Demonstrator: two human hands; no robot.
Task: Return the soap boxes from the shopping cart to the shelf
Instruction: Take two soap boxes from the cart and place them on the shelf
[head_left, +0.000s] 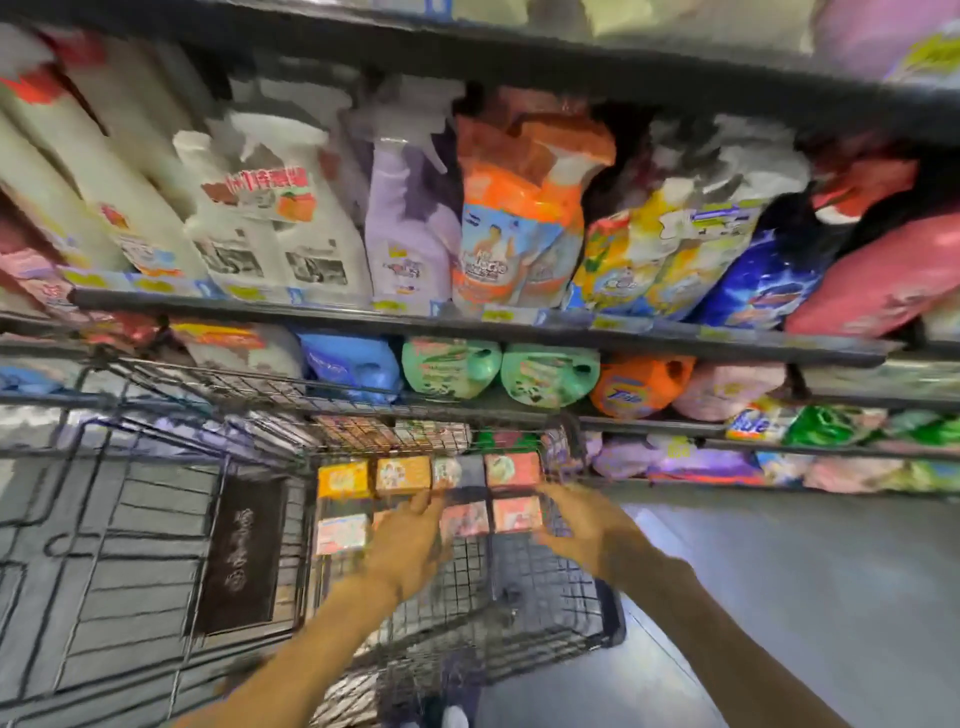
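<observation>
Your left hand (410, 540) covers part of one soap box (382, 519); motion blur smears every label, and your forearms run off the bottom edge.

Both forearms are bare, no sleeves, watch or rings showing on left grip (410, 545) or right grip (582, 525).

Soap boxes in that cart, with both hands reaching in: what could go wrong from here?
1. The soap boxes sit packed in two rows; pulling one out may knock over its neighbours.
2. The left hand and right hand are both open and close together, so they may get in each other's way.
3. The cart has wire mesh walls; fingers or a box corner might snag on them.
</observation>
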